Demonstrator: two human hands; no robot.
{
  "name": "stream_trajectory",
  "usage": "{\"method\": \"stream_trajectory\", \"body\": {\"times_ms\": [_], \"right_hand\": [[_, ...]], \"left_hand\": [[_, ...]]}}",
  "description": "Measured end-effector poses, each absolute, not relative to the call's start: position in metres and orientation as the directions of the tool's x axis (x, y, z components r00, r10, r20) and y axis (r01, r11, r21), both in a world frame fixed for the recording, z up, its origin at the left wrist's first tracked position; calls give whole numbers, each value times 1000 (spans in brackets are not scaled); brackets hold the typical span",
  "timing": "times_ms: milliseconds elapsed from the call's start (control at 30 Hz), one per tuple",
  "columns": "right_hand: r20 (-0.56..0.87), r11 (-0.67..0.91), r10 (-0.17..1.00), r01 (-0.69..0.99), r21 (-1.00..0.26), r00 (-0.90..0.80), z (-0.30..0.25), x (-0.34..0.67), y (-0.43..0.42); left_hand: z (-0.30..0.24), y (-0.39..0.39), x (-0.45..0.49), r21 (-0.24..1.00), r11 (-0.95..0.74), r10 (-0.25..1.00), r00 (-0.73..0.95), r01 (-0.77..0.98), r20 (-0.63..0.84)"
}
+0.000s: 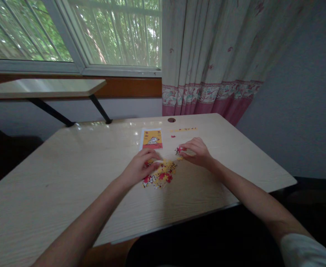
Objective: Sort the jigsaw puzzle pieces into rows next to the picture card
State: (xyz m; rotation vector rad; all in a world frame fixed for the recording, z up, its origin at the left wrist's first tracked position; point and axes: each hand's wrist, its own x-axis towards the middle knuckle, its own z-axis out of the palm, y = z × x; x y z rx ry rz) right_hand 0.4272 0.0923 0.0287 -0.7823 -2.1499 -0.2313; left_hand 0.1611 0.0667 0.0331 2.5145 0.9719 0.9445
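Many knobbed jigsaw pieces [166, 177] on wood-grained tabletop [96, 163]

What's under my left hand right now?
Loose puzzle pieces show beside the left hand and through its thumb-to-finger gap; whatever lies directly beneath it is covered.

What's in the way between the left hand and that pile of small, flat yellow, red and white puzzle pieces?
Nothing visible: the left hand is at the pile, fingers over its far left side. The rectangular yellow-and-red picture with a white border lies beyond, not between them.
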Motion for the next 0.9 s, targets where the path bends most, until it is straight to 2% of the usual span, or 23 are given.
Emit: {"method": "stream_trajectory", "body": {"times_ms": [133,200,400,533,767,900], "right_hand": [[788,702,412,711,45,-457,36,455,105],[788,683,403,726,80,-466,37,462,107],[756,675,421,730,109,-502,35,464,107],[729,694,455,717,68,-511,39,462,106],[415,608,748,785,-116,-518,51,492,118],[163,531,847,811,-245,-505,44,518,132]], "left_hand": [[30,78,144,186,-725,674,627,664,390],[29,82,138,115,-711,680,637,694,362],[29,83,134,81,-673,716,619,735,323],[26,84,133,88,-680,714,630,728,304],[25,85,131,89,-679,713,625,729,318],[27,87,129,86,-675,715,622,732,320]]}}
